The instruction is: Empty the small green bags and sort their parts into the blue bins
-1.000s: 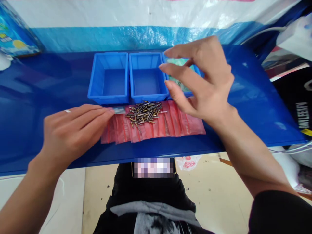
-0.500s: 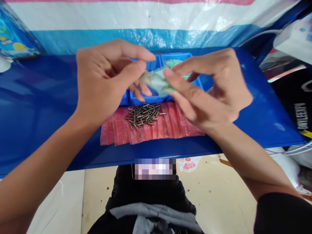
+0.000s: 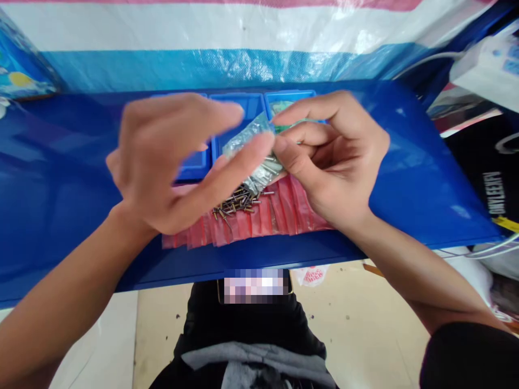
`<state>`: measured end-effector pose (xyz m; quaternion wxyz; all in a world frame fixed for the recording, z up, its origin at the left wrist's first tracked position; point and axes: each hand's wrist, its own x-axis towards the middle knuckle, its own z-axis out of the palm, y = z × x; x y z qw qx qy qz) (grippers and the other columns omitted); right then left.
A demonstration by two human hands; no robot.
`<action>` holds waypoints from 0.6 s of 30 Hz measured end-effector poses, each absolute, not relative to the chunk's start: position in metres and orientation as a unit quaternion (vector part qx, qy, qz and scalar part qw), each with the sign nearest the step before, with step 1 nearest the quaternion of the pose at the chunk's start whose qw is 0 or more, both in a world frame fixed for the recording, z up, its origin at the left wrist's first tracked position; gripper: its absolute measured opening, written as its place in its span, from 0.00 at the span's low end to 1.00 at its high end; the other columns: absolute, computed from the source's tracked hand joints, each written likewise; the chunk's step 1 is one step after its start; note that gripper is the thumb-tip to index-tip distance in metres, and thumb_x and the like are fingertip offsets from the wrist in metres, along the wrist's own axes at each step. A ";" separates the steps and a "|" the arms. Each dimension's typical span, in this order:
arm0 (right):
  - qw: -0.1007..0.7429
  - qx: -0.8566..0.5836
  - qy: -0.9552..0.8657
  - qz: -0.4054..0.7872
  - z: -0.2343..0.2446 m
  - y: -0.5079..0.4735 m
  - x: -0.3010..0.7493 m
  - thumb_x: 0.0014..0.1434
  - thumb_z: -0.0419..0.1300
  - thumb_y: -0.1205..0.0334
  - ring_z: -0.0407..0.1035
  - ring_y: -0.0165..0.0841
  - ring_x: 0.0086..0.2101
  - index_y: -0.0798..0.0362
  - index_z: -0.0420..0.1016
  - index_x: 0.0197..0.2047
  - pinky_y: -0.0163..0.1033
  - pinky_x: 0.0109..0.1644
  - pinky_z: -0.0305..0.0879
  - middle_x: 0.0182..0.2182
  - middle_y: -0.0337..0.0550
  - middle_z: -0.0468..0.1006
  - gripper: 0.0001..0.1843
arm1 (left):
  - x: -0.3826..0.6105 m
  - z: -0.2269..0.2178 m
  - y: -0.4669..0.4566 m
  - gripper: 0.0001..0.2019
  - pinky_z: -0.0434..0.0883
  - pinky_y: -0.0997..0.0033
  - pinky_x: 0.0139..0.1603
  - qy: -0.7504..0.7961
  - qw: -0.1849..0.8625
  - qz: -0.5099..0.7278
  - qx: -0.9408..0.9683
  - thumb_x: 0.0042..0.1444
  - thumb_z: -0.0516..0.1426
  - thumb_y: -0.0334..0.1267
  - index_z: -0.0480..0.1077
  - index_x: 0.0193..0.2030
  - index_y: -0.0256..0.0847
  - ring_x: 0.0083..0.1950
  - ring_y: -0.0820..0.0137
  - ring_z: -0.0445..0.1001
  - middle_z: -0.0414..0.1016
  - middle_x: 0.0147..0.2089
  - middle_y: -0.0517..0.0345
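A small clear plastic bag (image 3: 253, 154) is held up above the blue table (image 3: 405, 178), between both hands. My left hand (image 3: 170, 162) pinches its left edge with thumb and fingers, slightly blurred. My right hand (image 3: 328, 156) pinches its right side. Below the bag lies a pile of small metal rivets (image 3: 237, 202) on a row of red plastic bags (image 3: 275, 213). Behind my hands stand three blue bins (image 3: 243, 105) side by side; the right one (image 3: 290, 102) holds more clear bags.
A striped tarp (image 3: 243, 43) hangs behind the table. A blue printed box (image 3: 20, 75) stands at the far left. White and dark items (image 3: 486, 65) crowd the right edge. My lap and the floor show below the table's front edge.
My right hand took a clear bag from the right bin. My left hand rose from the red bags to meet it. Both hands now hold the bag lower, over the rivets.
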<state>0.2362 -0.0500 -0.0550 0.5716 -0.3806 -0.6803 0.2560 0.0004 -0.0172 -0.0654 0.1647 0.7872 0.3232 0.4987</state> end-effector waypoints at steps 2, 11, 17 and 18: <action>0.583 -0.354 -0.685 0.257 -0.055 -0.047 0.236 0.68 0.71 0.53 0.72 0.27 0.25 0.48 0.86 0.43 0.35 0.29 0.75 0.30 0.36 0.83 0.08 | -0.005 -0.062 -0.015 0.08 0.86 0.50 0.61 0.292 0.094 0.430 0.849 0.68 0.68 0.49 0.82 0.53 0.59 0.59 0.59 0.84 0.83 0.51 0.68; 0.576 -0.279 -0.740 0.208 -0.055 -0.042 0.246 0.68 0.67 0.63 0.80 0.36 0.37 0.38 0.83 0.62 0.42 0.34 0.81 0.44 0.40 0.83 0.21 | 0.010 -0.054 -0.037 0.03 0.83 0.69 0.42 0.345 0.030 0.526 0.777 0.70 0.66 0.33 0.82 0.46 0.45 0.39 0.75 0.82 0.84 0.39 0.67; 0.476 -0.268 -0.834 -0.077 -0.049 -0.039 0.264 0.65 0.70 0.69 0.79 0.37 0.43 0.45 0.86 0.57 0.43 0.35 0.74 0.54 0.50 0.80 0.19 | 0.013 -0.054 -0.034 0.21 0.83 0.77 0.28 0.282 0.375 0.514 0.718 0.66 0.70 0.36 0.77 0.64 0.51 0.32 0.76 0.82 0.85 0.51 0.62; 0.477 -0.247 -0.838 -0.091 -0.048 -0.038 0.265 0.64 0.71 0.69 0.80 0.37 0.42 0.47 0.86 0.54 0.42 0.33 0.74 0.52 0.49 0.81 0.16 | 0.012 -0.054 -0.034 0.28 0.84 0.76 0.28 0.278 0.399 0.490 0.723 0.67 0.70 0.38 0.71 0.71 0.52 0.31 0.74 0.83 0.86 0.51 0.61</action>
